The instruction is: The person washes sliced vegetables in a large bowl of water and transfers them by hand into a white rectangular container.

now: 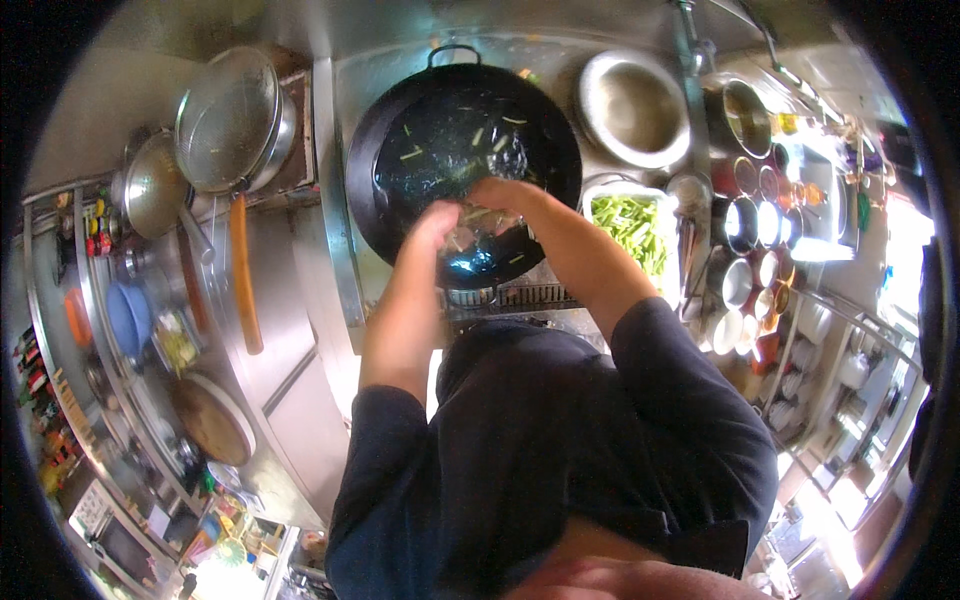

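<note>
A large black wok (382, 217) with a loop handle at its far side stands before me, with water in it. Several pale green vegetable strips (501, 142) float on the surface. Both my hands reach into the wok close together, my left hand (442, 219) at the near middle and my right hand (504, 193) just beyond it to the right. Their fingers dip into the water and are blurred. Something pale and brownish shows between them, but whether it is fingers or food I cannot make out.
Right of the wok are a steel basin (592, 112) and a white tub (671, 225) of cut green vegetable strips. Several pots and containers (739, 281) line the far right. To the left, a mesh strainer (225, 120) with a wooden handle lies beside a metal ladle (157, 184).
</note>
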